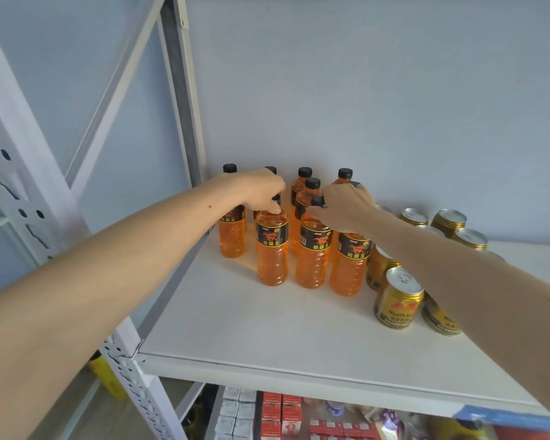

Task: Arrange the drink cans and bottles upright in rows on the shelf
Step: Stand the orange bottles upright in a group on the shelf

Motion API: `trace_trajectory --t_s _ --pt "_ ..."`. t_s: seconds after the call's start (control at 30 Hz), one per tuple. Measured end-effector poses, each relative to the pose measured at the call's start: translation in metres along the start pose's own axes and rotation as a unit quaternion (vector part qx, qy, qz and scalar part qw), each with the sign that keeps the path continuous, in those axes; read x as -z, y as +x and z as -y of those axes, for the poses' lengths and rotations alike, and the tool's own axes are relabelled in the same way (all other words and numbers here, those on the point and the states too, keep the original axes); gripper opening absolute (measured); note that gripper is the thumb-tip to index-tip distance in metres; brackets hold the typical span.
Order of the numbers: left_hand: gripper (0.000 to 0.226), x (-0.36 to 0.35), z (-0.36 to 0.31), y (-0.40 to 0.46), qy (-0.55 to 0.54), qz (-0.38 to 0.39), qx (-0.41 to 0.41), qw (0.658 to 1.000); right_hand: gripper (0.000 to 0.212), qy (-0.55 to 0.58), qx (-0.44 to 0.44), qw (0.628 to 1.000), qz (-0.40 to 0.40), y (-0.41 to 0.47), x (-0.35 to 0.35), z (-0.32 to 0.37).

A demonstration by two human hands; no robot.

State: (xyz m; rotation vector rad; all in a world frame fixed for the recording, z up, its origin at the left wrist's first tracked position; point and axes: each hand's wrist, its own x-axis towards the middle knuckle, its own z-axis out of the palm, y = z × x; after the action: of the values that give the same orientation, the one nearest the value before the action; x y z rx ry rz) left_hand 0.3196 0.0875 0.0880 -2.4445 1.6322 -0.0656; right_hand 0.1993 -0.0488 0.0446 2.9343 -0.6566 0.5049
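From my screen, the left hand [261,188] covered the cap of the front-left bottle [272,249], fingers closed around its neck, and the right hand [346,208] gripped the next bottle [313,252] at the cap, hiding a third cap. The clear ribbed plastic bottles stood upright at the shelf [267,325] back left. Shiny gold cans [398,301] stood right, partly behind the forearm.
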Motion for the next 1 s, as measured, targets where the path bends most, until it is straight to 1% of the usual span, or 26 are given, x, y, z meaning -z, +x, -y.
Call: trace_trajectory --t_s 0.13,0.3,0.4,0.53,0.73,0.87,1.0 --pt "0.039 0.003 0.000 0.000 0.009 0.007 -0.006 1.000 0.044 -0.012 0.001 1.000 -0.015 -0.001 -0.003 -0.002" --pt "0.043 0.007 0.000 -0.001 0.025 0.034 -0.008 0.999 0.045 -0.068 0.009 0.997 -0.035 -0.003 -0.002 -0.004" --pt "0.047 0.008 -0.002 -0.001 0.035 0.040 -0.012 0.999 0.046 -0.079 0.015 0.996 -0.030 -0.005 0.002 -0.004" --pt "0.050 0.018 -0.005 0.000 0.028 0.043 -0.025 0.998 0.052 -0.056 0.016 0.998 -0.016 -0.011 0.012 -0.007" --pt "0.048 0.061 -0.020 0.011 0.037 -0.013 -0.061 0.997 0.049 0.012 -0.023 0.997 -0.076 -0.037 0.043 -0.042" --pt "0.046 0.088 -0.066 0.037 0.043 -0.043 -0.113 0.992 0.044 0.032 -0.080 0.993 -0.085 -0.079 0.059 -0.091" --pt "0.045 0.103 -0.146 0.068 0.059 -0.066 -0.180 0.980 0.041 0.023 -0.153 0.986 -0.063 -0.139 0.069 -0.156"
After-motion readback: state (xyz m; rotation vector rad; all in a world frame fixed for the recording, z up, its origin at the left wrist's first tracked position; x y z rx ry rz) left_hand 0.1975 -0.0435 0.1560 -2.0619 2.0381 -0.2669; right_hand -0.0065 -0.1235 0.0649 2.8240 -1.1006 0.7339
